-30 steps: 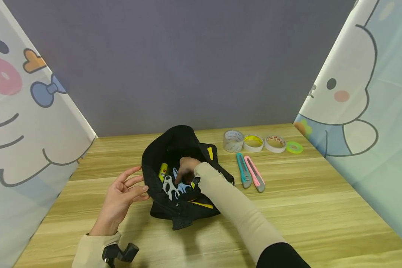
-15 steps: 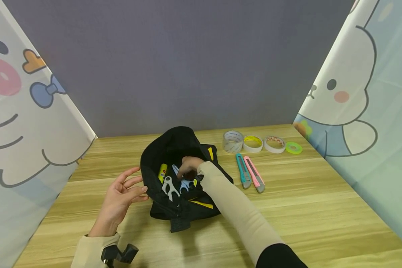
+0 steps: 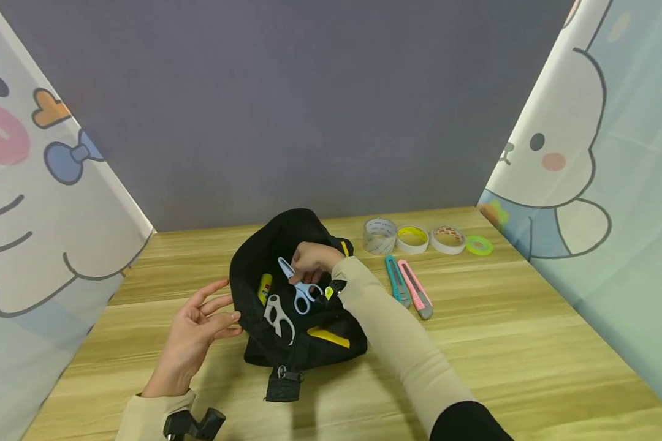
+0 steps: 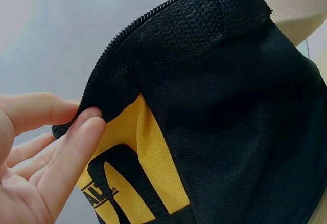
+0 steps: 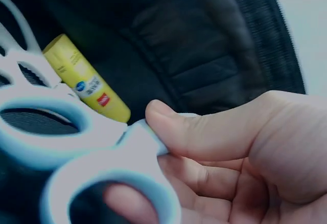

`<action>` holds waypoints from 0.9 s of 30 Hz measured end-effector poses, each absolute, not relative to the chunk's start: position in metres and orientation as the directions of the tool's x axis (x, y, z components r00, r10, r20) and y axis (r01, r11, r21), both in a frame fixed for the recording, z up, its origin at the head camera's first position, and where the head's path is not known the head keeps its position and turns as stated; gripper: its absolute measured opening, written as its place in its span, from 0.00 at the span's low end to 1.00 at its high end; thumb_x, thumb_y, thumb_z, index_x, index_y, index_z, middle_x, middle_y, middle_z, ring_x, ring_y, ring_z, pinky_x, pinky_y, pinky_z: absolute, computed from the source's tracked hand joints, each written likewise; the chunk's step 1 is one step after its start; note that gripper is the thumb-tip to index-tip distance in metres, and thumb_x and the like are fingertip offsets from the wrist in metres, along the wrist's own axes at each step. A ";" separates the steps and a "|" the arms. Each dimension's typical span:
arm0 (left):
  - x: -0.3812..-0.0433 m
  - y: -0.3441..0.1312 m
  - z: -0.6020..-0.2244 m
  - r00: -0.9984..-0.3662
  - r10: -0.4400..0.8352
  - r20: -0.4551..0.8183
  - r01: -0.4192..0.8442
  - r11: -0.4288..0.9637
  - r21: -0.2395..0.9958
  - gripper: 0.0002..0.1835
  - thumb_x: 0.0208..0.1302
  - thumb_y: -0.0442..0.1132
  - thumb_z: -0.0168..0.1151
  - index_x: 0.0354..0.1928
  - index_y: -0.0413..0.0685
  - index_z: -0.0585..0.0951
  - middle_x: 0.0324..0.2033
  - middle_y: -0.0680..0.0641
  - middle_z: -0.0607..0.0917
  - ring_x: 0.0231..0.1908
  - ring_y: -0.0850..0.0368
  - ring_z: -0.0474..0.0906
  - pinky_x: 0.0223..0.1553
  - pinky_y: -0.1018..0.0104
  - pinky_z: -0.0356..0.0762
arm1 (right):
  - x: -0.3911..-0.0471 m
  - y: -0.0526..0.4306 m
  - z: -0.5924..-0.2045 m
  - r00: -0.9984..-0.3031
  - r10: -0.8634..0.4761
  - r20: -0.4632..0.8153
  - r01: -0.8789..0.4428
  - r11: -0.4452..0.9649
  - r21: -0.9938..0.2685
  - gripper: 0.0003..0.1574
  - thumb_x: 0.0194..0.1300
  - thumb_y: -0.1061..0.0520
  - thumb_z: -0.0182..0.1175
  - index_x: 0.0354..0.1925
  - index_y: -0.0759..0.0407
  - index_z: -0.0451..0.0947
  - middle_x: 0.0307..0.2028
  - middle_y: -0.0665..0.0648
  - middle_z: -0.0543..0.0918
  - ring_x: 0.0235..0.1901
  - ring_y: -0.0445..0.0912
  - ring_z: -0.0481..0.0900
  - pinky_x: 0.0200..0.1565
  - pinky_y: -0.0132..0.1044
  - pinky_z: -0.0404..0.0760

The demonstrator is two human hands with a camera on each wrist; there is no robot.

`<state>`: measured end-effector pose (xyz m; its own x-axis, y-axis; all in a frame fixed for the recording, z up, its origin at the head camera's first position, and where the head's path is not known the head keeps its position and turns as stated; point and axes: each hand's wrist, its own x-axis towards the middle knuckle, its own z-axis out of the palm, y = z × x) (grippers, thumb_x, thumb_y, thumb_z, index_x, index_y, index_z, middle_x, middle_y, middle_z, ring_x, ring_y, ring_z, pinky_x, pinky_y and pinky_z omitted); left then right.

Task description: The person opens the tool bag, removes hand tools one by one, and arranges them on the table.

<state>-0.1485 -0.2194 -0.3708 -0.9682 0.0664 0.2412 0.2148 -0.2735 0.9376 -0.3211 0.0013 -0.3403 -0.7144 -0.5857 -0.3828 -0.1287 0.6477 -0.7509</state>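
A black tool bag (image 3: 254, 257) with yellow patches stands unzipped on the table. My left hand (image 3: 195, 331) pinches its left rim between thumb and fingers; the zip edge runs between them in the left wrist view. Inside the bag, my right hand (image 3: 311, 260) grips light blue scissors (image 3: 303, 295) near the pivot, thumb on top, as the right wrist view shows. White-grey scissors (image 3: 278, 313) lie in the bag beside a yellow glue stick (image 3: 265, 288). The bag's deeper floor is partly hidden by the right hand and sleeve.
Right of the bag lie a teal box cutter (image 3: 398, 282) and a pink one (image 3: 416, 289). Behind them stand a clear tape roll (image 3: 379, 236), two white rolls (image 3: 412, 239) and a green roll (image 3: 479, 245). A grey panel closes the back; printed cloths flank the table.
The right hand has lifted the light blue scissors slightly, so more of their handles and blades show. The left hand keeps its place on the bag's rim.
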 end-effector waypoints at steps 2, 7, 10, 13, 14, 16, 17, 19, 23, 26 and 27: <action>-0.149 -0.220 -0.371 -0.967 0.067 0.245 0.218 -0.274 0.936 0.31 0.62 0.15 0.56 0.61 0.54 0.75 0.40 0.52 0.86 0.33 0.58 0.87 0.31 0.62 0.87 | -0.321 0.004 -0.333 -0.717 -0.585 -0.378 -0.141 0.653 -0.744 0.20 0.65 0.64 0.67 0.18 0.59 0.72 0.18 0.55 0.76 0.18 0.45 0.78 0.25 0.35 0.84; -0.151 -0.221 -0.370 -0.967 0.066 0.245 0.219 -0.269 0.938 0.31 0.62 0.15 0.56 0.62 0.53 0.75 0.40 0.52 0.86 0.33 0.58 0.87 0.31 0.61 0.87 | -0.319 0.010 -0.318 -0.732 -0.590 -0.340 -0.164 0.637 -0.753 0.13 0.64 0.63 0.68 0.24 0.61 0.76 0.20 0.55 0.79 0.19 0.43 0.79 0.25 0.34 0.84; -0.149 -0.222 -0.370 -0.970 0.064 0.233 0.208 -0.269 0.940 0.31 0.62 0.15 0.56 0.61 0.53 0.75 0.40 0.52 0.86 0.33 0.58 0.87 0.31 0.61 0.87 | -0.316 0.012 -0.312 -0.739 -0.604 -0.298 -0.168 0.595 -0.786 0.10 0.63 0.63 0.68 0.28 0.63 0.77 0.21 0.56 0.80 0.19 0.44 0.79 0.26 0.34 0.85; -0.147 -0.222 -0.373 -0.974 0.061 0.220 0.195 -0.272 0.942 0.31 0.61 0.15 0.56 0.60 0.56 0.76 0.40 0.52 0.86 0.33 0.58 0.87 0.31 0.61 0.87 | -0.311 0.014 -0.308 -0.749 -0.610 -0.259 -0.161 0.547 -0.822 0.09 0.62 0.64 0.69 0.30 0.65 0.78 0.21 0.57 0.81 0.18 0.44 0.79 0.25 0.35 0.85; -0.146 -0.223 -0.374 -0.974 0.061 0.216 0.193 -0.270 0.943 0.31 0.62 0.15 0.56 0.60 0.56 0.77 0.40 0.51 0.86 0.32 0.58 0.86 0.31 0.61 0.87 | -0.309 0.014 -0.306 -0.755 -0.610 -0.242 -0.162 0.531 -0.831 0.09 0.62 0.64 0.70 0.30 0.65 0.78 0.21 0.57 0.81 0.18 0.44 0.79 0.25 0.35 0.85; -0.146 -0.223 -0.375 -0.974 0.061 0.218 0.195 -0.267 0.944 0.31 0.62 0.16 0.57 0.60 0.56 0.76 0.40 0.52 0.86 0.32 0.58 0.86 0.31 0.61 0.87 | -0.306 0.016 -0.302 -0.771 -0.601 -0.209 -0.162 0.502 -0.849 0.07 0.61 0.65 0.70 0.32 0.66 0.79 0.21 0.57 0.81 0.17 0.44 0.80 0.24 0.36 0.85; -0.146 -0.223 -0.376 -0.973 0.061 0.221 0.197 -0.269 0.943 0.31 0.62 0.16 0.56 0.60 0.56 0.76 0.40 0.52 0.86 0.32 0.58 0.86 0.31 0.61 0.87 | -0.305 0.018 -0.300 -0.783 -0.594 -0.187 -0.169 0.492 -0.854 0.07 0.61 0.65 0.70 0.32 0.67 0.80 0.21 0.57 0.82 0.17 0.44 0.80 0.24 0.36 0.85; -0.147 -0.223 -0.376 -0.971 0.064 0.230 0.205 -0.275 0.939 0.31 0.62 0.16 0.56 0.60 0.55 0.76 0.40 0.52 0.86 0.32 0.58 0.86 0.31 0.61 0.87 | -0.304 0.022 -0.296 -0.803 -0.578 -0.144 -0.189 0.477 -0.858 0.07 0.61 0.65 0.70 0.35 0.68 0.81 0.21 0.57 0.82 0.17 0.44 0.80 0.24 0.36 0.86; -0.147 -0.223 -0.376 -0.967 0.071 0.246 0.215 -0.294 0.931 0.31 0.62 0.15 0.56 0.61 0.54 0.76 0.40 0.52 0.86 0.33 0.58 0.87 0.31 0.61 0.87 | -0.304 0.035 -0.286 -0.832 -0.547 -0.095 -0.211 0.469 -0.857 0.09 0.61 0.64 0.70 0.39 0.68 0.82 0.22 0.56 0.82 0.19 0.44 0.79 0.25 0.36 0.86; -0.148 -0.223 -0.376 -0.963 0.076 0.257 0.224 -0.298 0.928 0.31 0.62 0.15 0.56 0.62 0.52 0.75 0.41 0.51 0.86 0.33 0.57 0.87 0.31 0.61 0.87 | -0.304 0.049 -0.281 -0.841 -0.535 -0.080 -0.199 0.444 -0.873 0.11 0.62 0.63 0.69 0.42 0.69 0.82 0.22 0.55 0.82 0.20 0.44 0.78 0.26 0.36 0.85; -0.148 -0.223 -0.376 -0.962 0.077 0.260 0.227 -0.297 0.927 0.31 0.62 0.15 0.56 0.62 0.51 0.75 0.41 0.51 0.86 0.33 0.57 0.87 0.31 0.61 0.87 | -0.305 0.055 -0.279 -0.845 -0.530 -0.074 -0.191 0.429 -0.883 0.12 0.62 0.64 0.69 0.43 0.69 0.82 0.23 0.55 0.82 0.20 0.44 0.78 0.27 0.36 0.85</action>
<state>-0.1480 -0.2233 -0.3759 -0.9624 0.0774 0.2603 0.2269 -0.2973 0.9274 -0.3051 0.0547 -0.2792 -0.8450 -0.5296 -0.0743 -0.1910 0.4288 -0.8830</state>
